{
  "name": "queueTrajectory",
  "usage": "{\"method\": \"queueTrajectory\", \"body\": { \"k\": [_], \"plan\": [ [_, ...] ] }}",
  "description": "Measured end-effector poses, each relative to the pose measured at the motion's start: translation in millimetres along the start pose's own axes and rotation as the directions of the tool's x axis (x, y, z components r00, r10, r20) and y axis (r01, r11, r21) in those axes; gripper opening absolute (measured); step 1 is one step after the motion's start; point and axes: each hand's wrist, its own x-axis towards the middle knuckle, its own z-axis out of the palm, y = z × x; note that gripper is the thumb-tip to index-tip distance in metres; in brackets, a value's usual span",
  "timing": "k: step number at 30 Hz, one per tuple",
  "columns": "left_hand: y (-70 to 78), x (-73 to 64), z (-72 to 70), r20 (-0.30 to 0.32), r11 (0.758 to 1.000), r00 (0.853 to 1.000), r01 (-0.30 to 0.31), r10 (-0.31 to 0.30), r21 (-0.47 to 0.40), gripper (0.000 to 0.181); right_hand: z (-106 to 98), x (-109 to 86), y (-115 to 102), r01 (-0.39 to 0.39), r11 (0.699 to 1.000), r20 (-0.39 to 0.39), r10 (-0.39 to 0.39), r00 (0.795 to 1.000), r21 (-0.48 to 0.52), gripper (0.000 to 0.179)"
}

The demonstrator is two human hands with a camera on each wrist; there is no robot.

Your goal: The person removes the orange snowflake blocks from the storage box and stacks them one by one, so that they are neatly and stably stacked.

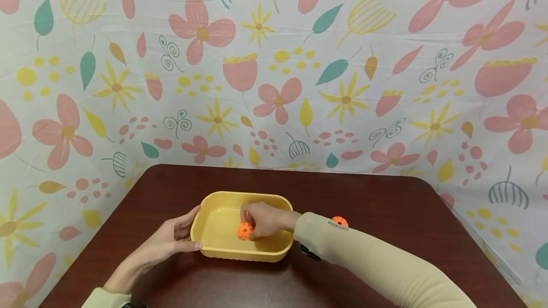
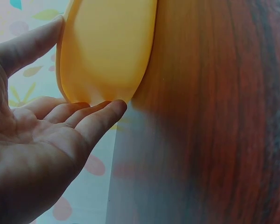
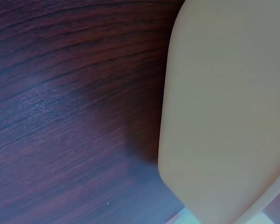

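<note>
A yellow plastic basin (image 1: pixel 218 251) with rounded corners stands on the table. Inside it, my right hand (image 1: pixel 267 220) pinches an orange notched disc (image 1: pixel 245 231) with a hole in its middle. My left hand (image 1: pixel 169 239) rests against the basin's left end, thumb near the front corner and fingers farther back. In the left wrist view, the left hand (image 2: pixel 46 126) has its fingers extended, their tips touching the basin (image 2: pixel 107 46). The right wrist view shows the basin's outer wall (image 3: pixel 219 107) but not the hand.
Another orange notched disc (image 1: pixel 339 221) lies on the dark brown table (image 1: pixel 376 203) beyond my right sleeve, partly hidden by it. A flowered cloth (image 1: pixel 278 75) hangs behind the table and along its sides.
</note>
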Motion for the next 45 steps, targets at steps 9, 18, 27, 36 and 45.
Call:
{"method": "queueTrajectory", "body": {
  "k": [9, 18, 27, 36, 45],
  "plan": [
    [-1.6, 0.5, 0.1, 0.006, 1.000, 1.000, 0.001, 0.000, -0.014, 0.096, -0.5, -2.4, 4.1, 0.012, 0.999, 0.007, -0.012, 1.000, 0.042, 0.043],
    [-0.4, -0.8, 1.3, 0.007, 1.000, 1.000, -0.008, 0.008, -0.009, 0.097, -1.7, -5.6, 6.8, 0.027, 0.998, 0.010, -0.028, 1.000, 0.056, 0.035],
    [-1.4, -0.1, 1.0, -0.003, 1.000, 1.000, 0.002, -0.002, 0.001, 0.097, -1.9, -5.6, 9.6, 0.042, 0.995, -0.016, -0.040, 0.999, 0.090, 0.034],
    [-3.1, 1.2, -1.1, 0.000, 1.000, 1.000, -0.014, 0.014, 0.017, 0.097, -3.8, -7.9, 9.1, 0.062, 0.987, -0.060, -0.054, 0.997, 0.151, 0.036],
    [-2.6, 0.4, -0.9, 0.003, 1.000, 1.000, -0.024, 0.024, 0.014, 0.096, -6.0, -14.9, 8.2, 0.099, 0.977, -0.107, -0.080, 0.991, 0.188, 0.034]
  ]
}}
